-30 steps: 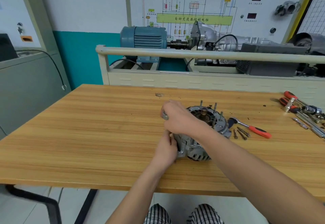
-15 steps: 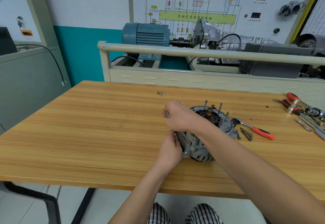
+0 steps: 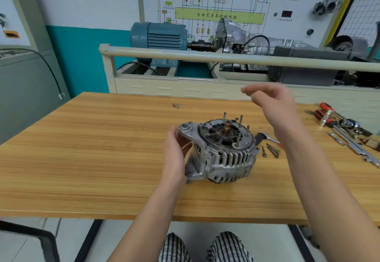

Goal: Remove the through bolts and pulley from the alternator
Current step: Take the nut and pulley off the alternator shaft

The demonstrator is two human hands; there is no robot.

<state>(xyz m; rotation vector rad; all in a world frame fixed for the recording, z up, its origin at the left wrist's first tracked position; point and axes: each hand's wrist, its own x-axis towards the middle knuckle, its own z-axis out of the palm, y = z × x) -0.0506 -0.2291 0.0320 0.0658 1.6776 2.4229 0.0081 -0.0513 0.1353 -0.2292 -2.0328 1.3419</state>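
Note:
The grey alternator point(image 3: 224, 156) stands on the wooden table point(image 3: 102, 148), rear end up. Its copper-coloured shaft end point(image 3: 227, 127) and thin upright studs point(image 3: 240, 119) show on top. No pulley shows from this side. My left hand point(image 3: 174, 156) rests flat against the housing's left side, below the mounting ear point(image 3: 186, 127), fingers straight. My right hand point(image 3: 273, 101) hangs in the air above and right of the alternator. It is blurred, its fingers are loosely extended leftward, and I see nothing in it. Loose bolts point(image 3: 271, 150) lie just right of the housing.
A ratchet head point(image 3: 262, 136) pokes out behind my right forearm beside the bolts. Red-handled screwdrivers, sockets and extension bars point(image 3: 345, 130) lie at the table's right edge. A training bench with a blue motor point(image 3: 158, 35) stands behind the table.
My right hand has let go of the mounting ear and risen up and to the right. My left hand has stayed on the housing's left side, and its fingers now lie straighter.

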